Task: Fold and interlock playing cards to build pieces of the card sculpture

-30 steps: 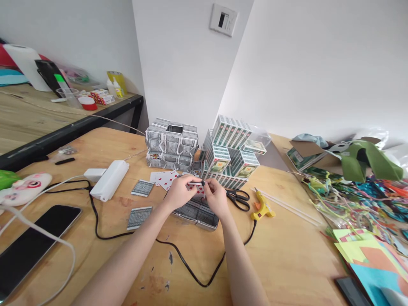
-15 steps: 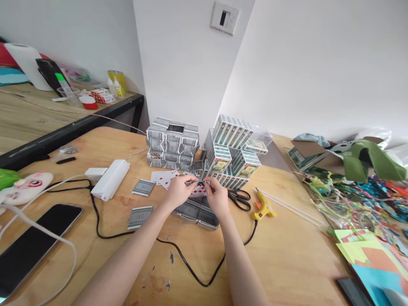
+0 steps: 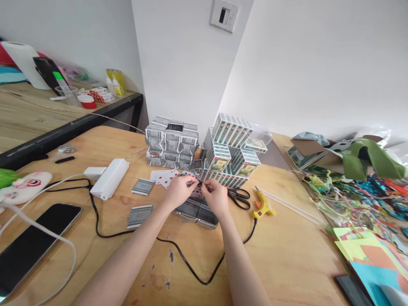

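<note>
My left hand (image 3: 180, 192) and my right hand (image 3: 215, 197) meet at the middle of the table, fingertips pinched around a small dark piece (image 3: 200, 182), perhaps a folded card. Beneath them lies a patterned structure of folded cards (image 3: 197, 211). Loose face-up playing cards (image 3: 163, 177) are fanned beside my left hand. Two folded cards with grey backs, one upper (image 3: 142, 187) and one lower (image 3: 139, 216), rest left of my forearm. Behind stands a larger box shape built of folded cards (image 3: 172, 144).
Stacked card packs (image 3: 219, 159) stand behind my right hand. Black scissors (image 3: 239, 198), a yellow glue gun (image 3: 263, 205) and white sticks (image 3: 290, 207) lie right. A white power strip (image 3: 110, 178), black cable and phone (image 3: 36, 246) lie left; coloured scraps (image 3: 357, 204) are far right.
My fingertips have shifted slightly around the small piece, with my right fingers a little further left. The whole view has moved slightly; other things keep their places.
</note>
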### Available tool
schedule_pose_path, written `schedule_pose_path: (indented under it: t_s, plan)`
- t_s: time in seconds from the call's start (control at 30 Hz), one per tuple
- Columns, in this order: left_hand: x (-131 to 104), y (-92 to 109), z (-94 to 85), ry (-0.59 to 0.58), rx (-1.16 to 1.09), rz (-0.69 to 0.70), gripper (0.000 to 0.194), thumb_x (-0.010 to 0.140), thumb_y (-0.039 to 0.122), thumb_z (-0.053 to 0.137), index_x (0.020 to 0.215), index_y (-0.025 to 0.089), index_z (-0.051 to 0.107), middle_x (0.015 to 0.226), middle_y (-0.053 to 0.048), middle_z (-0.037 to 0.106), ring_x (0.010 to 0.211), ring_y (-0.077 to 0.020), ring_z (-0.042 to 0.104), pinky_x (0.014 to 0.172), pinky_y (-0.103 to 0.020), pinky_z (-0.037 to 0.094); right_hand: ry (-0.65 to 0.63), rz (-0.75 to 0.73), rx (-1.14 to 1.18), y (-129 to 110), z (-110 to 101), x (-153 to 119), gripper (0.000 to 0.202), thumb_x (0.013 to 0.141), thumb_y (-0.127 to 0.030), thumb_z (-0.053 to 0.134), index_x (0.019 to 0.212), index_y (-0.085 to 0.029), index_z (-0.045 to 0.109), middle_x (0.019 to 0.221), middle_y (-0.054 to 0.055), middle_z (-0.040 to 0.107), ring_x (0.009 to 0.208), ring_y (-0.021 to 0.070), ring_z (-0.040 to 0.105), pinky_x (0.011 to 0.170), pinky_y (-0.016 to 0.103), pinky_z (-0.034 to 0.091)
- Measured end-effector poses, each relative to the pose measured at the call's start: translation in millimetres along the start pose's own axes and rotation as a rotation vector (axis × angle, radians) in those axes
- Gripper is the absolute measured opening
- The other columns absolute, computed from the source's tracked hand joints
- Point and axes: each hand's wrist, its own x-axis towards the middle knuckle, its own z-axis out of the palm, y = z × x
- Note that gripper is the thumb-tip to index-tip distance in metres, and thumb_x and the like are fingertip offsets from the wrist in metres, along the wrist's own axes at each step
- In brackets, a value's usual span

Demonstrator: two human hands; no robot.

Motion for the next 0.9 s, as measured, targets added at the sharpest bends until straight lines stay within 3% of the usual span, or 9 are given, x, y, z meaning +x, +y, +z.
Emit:
schedule_pose_path:
  t_s: [0.6, 0.9]
  plan:
    - [0, -2, 1.8, 0.018, 0.025, -0.035, 0.010, 0.073, 0.024, 0.057, 0.066, 0.018, 0.061, 0.068, 0.000, 0.068, 0.063, -0.0139, 0.060, 0.061, -0.025, 0.044, -0.095, 0.008, 0.016, 0, 1, -1, 0.018, 0.072, -0.021, 0.042, 0.080, -0.018, 0.058, 0.056, -0.001, 0.062, 0.048, 0.0133, 0.054, 0.049, 0.022, 0.040]
    - [0, 0, 1.6, -0.025, -0.101, -0.019, 0.017, 0.074, 0.019, 0.051, 0.081, 0.018, 0.066, 0.083, -0.002, 0.070, 0.077, -0.0154, 0.063, 0.076, -0.027, 0.048, -0.017, 0.067, 0.124, 9, 4, 3, 0.016, 0.074, -0.028, 0.047, 0.080, -0.019, 0.059, 0.072, 0.004, 0.069, 0.066, 0.0188, 0.064, 0.060, 0.026, 0.047]
